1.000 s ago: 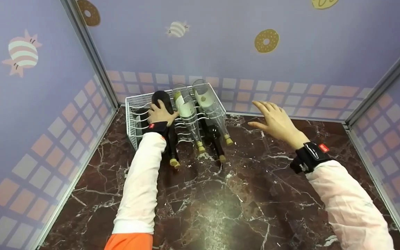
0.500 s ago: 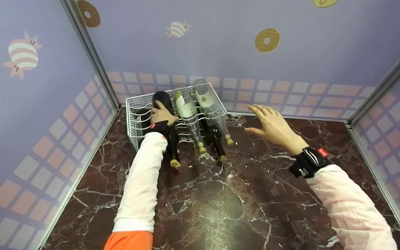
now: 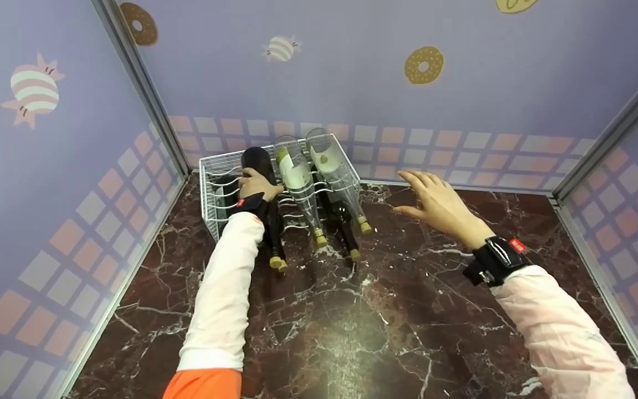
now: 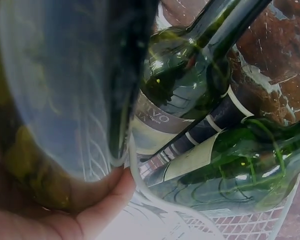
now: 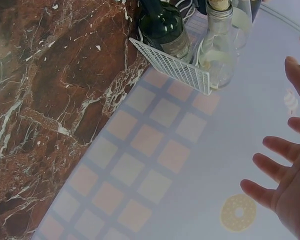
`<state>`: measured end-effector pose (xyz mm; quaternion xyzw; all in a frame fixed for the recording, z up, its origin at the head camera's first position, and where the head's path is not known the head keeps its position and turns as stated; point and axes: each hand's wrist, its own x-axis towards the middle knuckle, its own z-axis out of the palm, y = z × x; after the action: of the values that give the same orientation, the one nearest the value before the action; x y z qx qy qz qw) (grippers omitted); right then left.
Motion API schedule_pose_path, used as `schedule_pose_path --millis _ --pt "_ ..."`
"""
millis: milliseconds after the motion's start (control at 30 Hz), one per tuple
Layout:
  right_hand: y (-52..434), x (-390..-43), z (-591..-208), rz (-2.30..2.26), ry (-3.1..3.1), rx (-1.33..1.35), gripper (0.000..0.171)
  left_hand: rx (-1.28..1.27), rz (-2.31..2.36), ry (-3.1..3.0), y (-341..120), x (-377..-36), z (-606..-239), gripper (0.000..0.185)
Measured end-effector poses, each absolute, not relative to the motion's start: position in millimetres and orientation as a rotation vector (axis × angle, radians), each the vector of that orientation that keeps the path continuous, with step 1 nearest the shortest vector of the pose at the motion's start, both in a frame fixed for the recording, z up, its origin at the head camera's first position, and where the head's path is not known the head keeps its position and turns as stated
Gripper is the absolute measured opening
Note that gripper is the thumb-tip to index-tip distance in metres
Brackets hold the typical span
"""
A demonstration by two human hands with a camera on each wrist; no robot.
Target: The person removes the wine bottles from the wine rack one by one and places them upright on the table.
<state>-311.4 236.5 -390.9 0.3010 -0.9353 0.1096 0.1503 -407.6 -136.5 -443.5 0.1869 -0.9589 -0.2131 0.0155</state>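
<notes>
In the head view my left hand [image 3: 259, 185] holds a dark wine bottle [image 3: 256, 157] on the top tier of a white wire bottle rack [image 3: 202, 194]. The bottle lies with its corked neck [image 3: 275, 260] toward me. In the left wrist view a thumb and fingers [image 4: 107, 200] curve against the glass, which fills the left side. Two clear corked bottles [image 3: 297, 176] [image 3: 325, 156] lie to its right on the same tier. My right hand [image 3: 442, 206] hovers right of the rack, fingers extended and holding nothing; the right wrist view shows those fingers [image 5: 275, 167] spread.
Below the top tier lie more dark green bottles [image 3: 342, 215] [image 4: 230, 172], their necks jutting out over the brown marbled tabletop [image 3: 319, 321]. The rack stands near the back wall [image 3: 352, 72], close to the left wall [image 3: 92, 183].
My left fingers have drawn back slightly from the bottle's base end and bent more at its side. The right hand has shifted only slightly, and the bottles look nearly unmoved.
</notes>
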Motion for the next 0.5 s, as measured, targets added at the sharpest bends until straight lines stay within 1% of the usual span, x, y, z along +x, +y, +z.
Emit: schedule_pose_path --millis 200,500 --pt "236.1 -308.7 -389.0 0.293 -2.683 0.882 0.078 0.509 -0.791 -2.995 -139.6 -408.4 -440.6 0.104" --pt "234.2 -305.8 -391.0 0.312 -2.665 0.930 0.075 0.540 -0.976 -2.928 -144.6 -402.2 -441.7 0.102"
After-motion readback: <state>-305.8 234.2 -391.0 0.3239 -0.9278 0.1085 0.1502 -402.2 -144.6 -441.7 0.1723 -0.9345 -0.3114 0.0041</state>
